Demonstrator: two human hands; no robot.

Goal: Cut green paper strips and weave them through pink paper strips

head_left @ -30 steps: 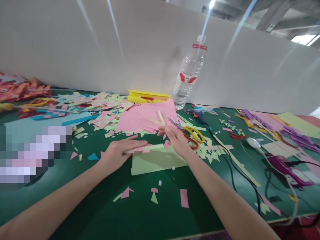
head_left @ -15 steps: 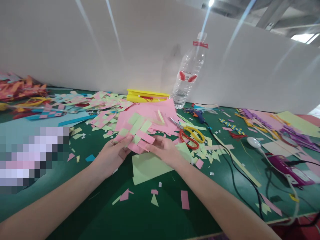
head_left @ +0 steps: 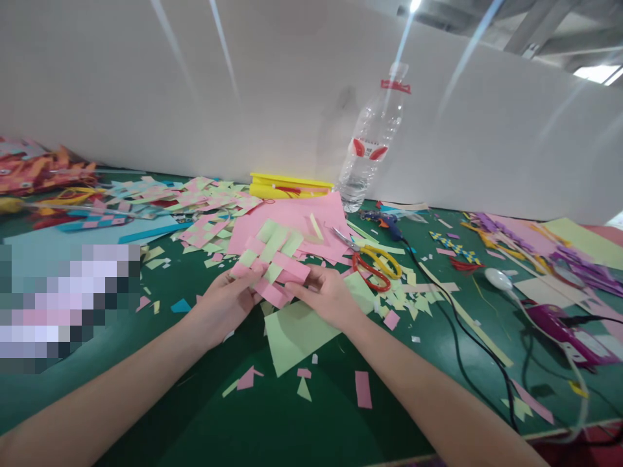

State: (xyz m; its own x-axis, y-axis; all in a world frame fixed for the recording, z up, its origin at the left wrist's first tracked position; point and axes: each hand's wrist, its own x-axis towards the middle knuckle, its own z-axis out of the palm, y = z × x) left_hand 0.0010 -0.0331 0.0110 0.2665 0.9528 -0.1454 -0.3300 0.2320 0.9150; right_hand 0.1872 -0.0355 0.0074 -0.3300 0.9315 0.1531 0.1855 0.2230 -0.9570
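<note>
A small woven piece of pink and light green paper strips (head_left: 270, 253) is held up between my two hands. My left hand (head_left: 231, 298) pinches its left side, with the thumb on top. On the right, my right hand (head_left: 324, 292) grips the end of a pink strip between thumb and fingers. Beneath the hands lies a sheet of light green paper (head_left: 296, 334). Just behind the woven piece is a larger pink sheet (head_left: 292, 211). Scissors with red and yellow handles (head_left: 372, 259) lie to the right, their blades over the pink sheet's edge.
A clear plastic bottle (head_left: 367, 149) stands by the wall. The glue gun (head_left: 387, 224) trails a black cord (head_left: 448, 305) across the right side. A purple device (head_left: 564, 331) lies there too. Woven paper pieces (head_left: 204, 201) pile up at back left, and scraps litter the green table (head_left: 204, 421).
The woven piece has tilted slightly, its weave now facing me more plainly. The light green sheet beneath has turned a little. Both hands keep their hold.
</note>
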